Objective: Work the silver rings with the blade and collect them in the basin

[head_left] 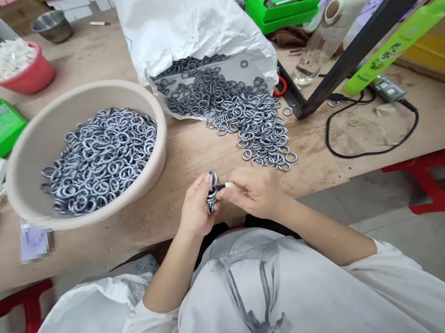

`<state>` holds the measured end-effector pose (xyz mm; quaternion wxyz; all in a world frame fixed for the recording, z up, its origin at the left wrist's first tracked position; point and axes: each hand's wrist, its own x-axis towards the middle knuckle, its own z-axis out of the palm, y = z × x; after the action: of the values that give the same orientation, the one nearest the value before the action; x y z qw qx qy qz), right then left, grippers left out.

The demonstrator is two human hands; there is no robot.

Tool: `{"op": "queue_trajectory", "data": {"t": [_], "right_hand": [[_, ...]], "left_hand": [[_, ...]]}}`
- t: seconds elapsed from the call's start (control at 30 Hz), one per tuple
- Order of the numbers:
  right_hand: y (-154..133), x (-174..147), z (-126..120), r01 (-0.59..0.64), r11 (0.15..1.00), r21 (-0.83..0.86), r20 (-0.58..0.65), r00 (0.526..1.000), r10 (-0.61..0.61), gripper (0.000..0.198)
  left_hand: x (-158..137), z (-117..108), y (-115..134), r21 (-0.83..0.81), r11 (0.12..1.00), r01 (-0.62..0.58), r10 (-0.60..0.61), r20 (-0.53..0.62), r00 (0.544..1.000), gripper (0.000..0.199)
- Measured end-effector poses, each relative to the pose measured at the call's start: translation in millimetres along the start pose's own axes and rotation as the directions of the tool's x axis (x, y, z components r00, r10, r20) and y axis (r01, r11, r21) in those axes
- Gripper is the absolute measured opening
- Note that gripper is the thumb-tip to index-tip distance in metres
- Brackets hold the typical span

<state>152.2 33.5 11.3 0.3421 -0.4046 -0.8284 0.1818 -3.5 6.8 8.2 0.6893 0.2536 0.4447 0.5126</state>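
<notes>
My left hand (197,208) is closed around a few grey rings (213,179), held upright near the table's front edge. Closed in my right hand (259,190) is a small tool (229,185) with a pale handle and a dark, narrow tip; its exact kind is hard to make out. The tip touches or nearly touches the rings, while the fingers hide part of it. More loose rings (260,126) spill over the wood just beyond my right hand, out of a white sack (186,20). A wide beige basin (161,137) of similar rings stands to the left.
A black metal bar (355,44) slants across the right side. Near it are a bottle (323,32), a looped black cable (328,138) and a green tray (256,6). At left stand a red bowl (33,78) of white pieces and a green box (16,129).
</notes>
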Motion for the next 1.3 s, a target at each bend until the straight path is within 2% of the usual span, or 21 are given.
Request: {"op": "queue_trajectory", "data": {"t": [0.07, 0.17, 0.3, 0.4, 0.47, 0.53, 0.63, 0.7, 0.8, 0.9, 1.03, 1.13, 1.2, 1.23, 1.3], "right_hand": [[-6.3, -2.0, 0.9, 0.078, 0.992, -0.094, -0.003, 0.997, -0.079, 0.055], [-7.0, -1.7, 2.2, 0.12, 0.975, -0.187, -0.003, 0.992, -0.122, 0.056], [-6.5, -1.7, 2.5, 0.101, 0.968, -0.228, 0.043, 0.995, -0.094, 0.058], [-7.7, -1.7, 3.9, 0.074, 0.977, -0.199, 0.079, 0.995, -0.06, 0.059], [-3.8, 1.1, 4.3, 0.015, 0.988, -0.155, 0.088, 0.996, -0.001, 0.059], [6.8, 6.9, 1.8, -0.12, 0.985, -0.12, 0.06, 0.99, 0.128, 0.059], [31.4, 16.4, -8.8, -0.349, 0.929, -0.123, -0.051, 0.937, 0.346, 0.058], [46.5, 19.0, -17.1, -0.413, 0.896, -0.166, -0.085, 0.911, 0.404, 0.054], [59.4, 16.0, -22.3, -0.422, 0.846, -0.327, -0.056, 0.902, 0.428, 0.04], [64.7, 11.2, -16.1, -0.388, 0.768, -0.509, 0.026, 0.885, 0.464, 0.033], [70.9, 12.6, -6.0, -0.359, 0.748, -0.559, 0.079, 0.874, 0.479, 0.027], [70.0, 17.5, -4.4, -0.4, 0.834, -0.381, 0.058, 0.889, 0.453, 0.024], [62.9, 20.2, -3.3, -0.426, 0.903, -0.065, 0.058, 0.901, 0.429, 0.023], [57.5, 21.2, -2.0, -0.429, 0.893, 0.133, 0.085, 0.903, 0.421, 0.025], [44.2, 22.3, 2.2, -0.438, 0.765, 0.472, 0.187, 0.898, 0.399, 0.033]], "left_hand": [[-0.4, 3.5, -0.5, 0.007, 1.0, -0.023, 0.024, -0.062, 0.998, 0.043], [-1.5, 6.6, -2.4, 0.013, 0.998, -0.062, 0.063, -0.104, 0.993, 0.044], [-1.0, 6.3, -4.9, 0.036, 0.994, -0.107, 0.11, -0.11, 0.988, 0.044], [0.1, 4.2, -6.1, 0.067, 0.99, -0.121, 0.128, -0.108, 0.986, 0.043], [-0.5, 2.9, -6.9, 0.088, 0.991, -0.103, 0.111, -0.092, 0.99, 0.045], [-2.6, 1.6, -7.9, 0.115, 0.992, -0.056, 0.062, -0.043, 0.997, 0.045], [-5.4, -1.7, -8.5, 0.137, 0.991, 0.0, -0.003, 0.022, 1.0, 0.044], [-4.4, -5.9, -7.2, 0.125, 0.992, -0.021, 0.02, 0.01, 1.0, 0.044], [1.9, -14.2, -4.1, 0.12, 0.991, -0.065, 0.068, -0.015, 0.998, 0.041], [9.6, -21.1, -2.2, 0.1, 0.994, -0.053, 0.054, -0.012, 0.998, 0.036], [17.1, -24.9, -1.1, 0.007, 1.0, -0.025, 0.025, -0.023, 0.999, 0.033], [20.8, -23.5, -0.5, -0.079, 0.997, 0.027, -0.03, -0.036, 0.999, 0.026], [22.3, -20.5, -2.0, -0.102, 0.994, 0.05, -0.054, -0.038, 0.998, 0.031], [22.7, -18.5, -3.7, -0.09, 0.995, 0.04, -0.044, -0.046, 0.998, 0.035], [23.0, -14.2, -9.0, -0.014, 1.0, -0.027, 0.026, -0.066, 0.997, 0.038]]}}
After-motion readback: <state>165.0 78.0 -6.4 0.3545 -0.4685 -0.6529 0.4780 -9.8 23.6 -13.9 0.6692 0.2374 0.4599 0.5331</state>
